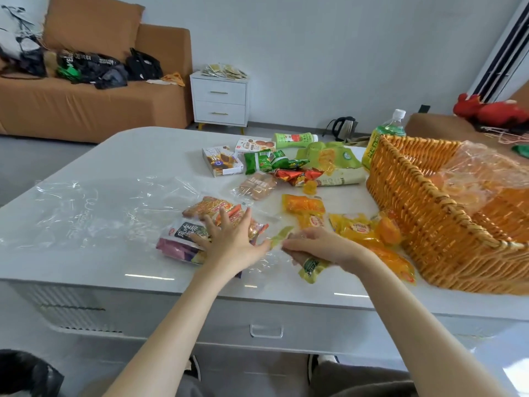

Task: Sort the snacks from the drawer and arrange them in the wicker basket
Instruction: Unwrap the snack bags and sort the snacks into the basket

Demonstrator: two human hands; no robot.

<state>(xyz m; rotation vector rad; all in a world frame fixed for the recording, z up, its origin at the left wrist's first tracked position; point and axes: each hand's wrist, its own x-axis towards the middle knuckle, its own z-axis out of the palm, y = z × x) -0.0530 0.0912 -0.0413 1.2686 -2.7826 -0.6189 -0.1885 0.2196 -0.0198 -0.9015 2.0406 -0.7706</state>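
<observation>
- Snacks [303,209] lie scattered on the worktop [120,156] beside the wicker basket [415,202], which holds a few orange pieces [466,197] under clear film [486,164]
- Left hand [232,239], fingers spread and straight, presses a biscuit bundle [217,210]; right hand [320,245] curls round a green sachet [312,267]
- Packets look light, crinkly and slippery; biscuits probably crush, so take each flat across its middle, not by a sealed edge

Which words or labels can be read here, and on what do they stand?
None reads surely.
Orange packet under the left hand: orange letters, blurred.
Dark packet: white Chinese characters, blurred.
Green packet in the right hand: print too small.
Yellow bottle label: characters too small.
Clear plastic sheet: white script, illegible.
</observation>
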